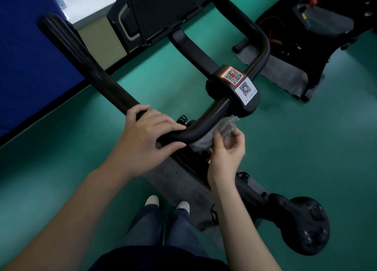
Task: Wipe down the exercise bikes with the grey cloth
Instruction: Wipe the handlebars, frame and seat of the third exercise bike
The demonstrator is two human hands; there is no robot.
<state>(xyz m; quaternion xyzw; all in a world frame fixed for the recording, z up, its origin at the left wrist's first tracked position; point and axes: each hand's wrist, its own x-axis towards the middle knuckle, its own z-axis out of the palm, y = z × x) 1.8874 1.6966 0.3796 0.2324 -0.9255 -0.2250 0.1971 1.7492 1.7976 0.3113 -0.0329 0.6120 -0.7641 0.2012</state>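
Green flooring (pixel 306 148) fills most of the view, with a blue panel (pixel 30 56) at the upper left and a second exercise bike (pixel 318 26) on its grey mat at the upper right. The nearer bike's black handlebar (pixel 206 122) crosses the middle of the frame. The left hand (pixel 149 136) grips the bend of that bar, its fingers (pixel 163 119) curled over the top and the thumb tucked beneath. Just right of it, the right hand (pixel 226 150) pinches the grey cloth (pixel 224 126) between thumb and curled fingers (pixel 236 136). The cloth is bunched against the underside of the bar, close below the central clamp (pixel 251 103). The step in hand looks like wiping the handlebar, with the left hand steadying the bike. The next move probably calls for wrapping the cloth further round the tube and sliding it along. The left hand would need to shift off so the covered bend gets wiped too. On the clamp sit two QR stickers, one red-bordered (pixel 233 75) and one white (pixel 246 90). The small print below the white one's code is too fine to read. Orange lettering on the far bike is too blurred to make out.
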